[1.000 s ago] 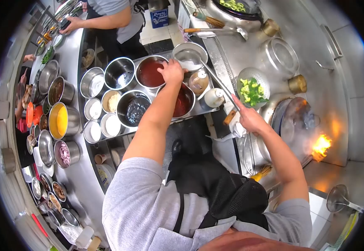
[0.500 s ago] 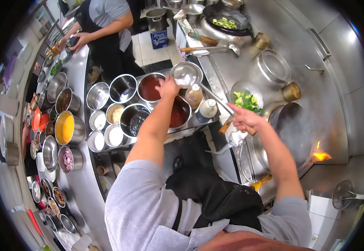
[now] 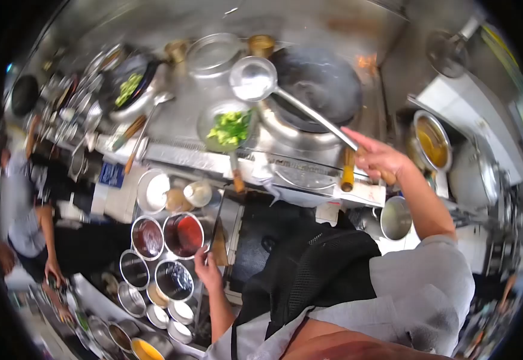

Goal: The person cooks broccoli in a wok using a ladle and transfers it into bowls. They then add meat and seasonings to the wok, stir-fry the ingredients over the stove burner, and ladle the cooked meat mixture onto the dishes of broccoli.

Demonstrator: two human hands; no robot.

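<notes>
Fingers of the right hand point(image 3: 381, 161) are wrapping around the wooden end of a long ladle point(image 3: 318, 117), gripping it firmly, with 1 finger stretching forward along the shaft. The ladle's wide metal scoop point(image 3: 253, 78) is hanging above the steel cooking surface point(image 3: 171, 129), between a round lid-like dish point(image 3: 213, 55) and a smoking wok point(image 3: 315, 90). Its shaft is slanting across the wok's near side, well apart from the sauce pots.

The ladle is looking rigid and sturdy, and its weight is probably sitting toward the scoop, so that end would be wanting to dip. The wood is likely giving a drier, cooler grip than the bare metal, which may be getting hot beside the wok. Holding far back on the wood, as the hand is doing, is seeming the right place; a greasy palm could be letting it twist. Nothing about it is looking fragile.

The left hand point(image 3: 207, 270) is hovering or resting just beside the pot of red sauce point(image 3: 189, 233); its fingers are partly bending, but I cannot tell whether they are gripping anything. Below the scoop in view, a strainer point(image 3: 203, 133) is holding chopped greens point(image 3: 230, 128), its wooden handle point(image 3: 236, 174) pointing toward the person.
</notes>
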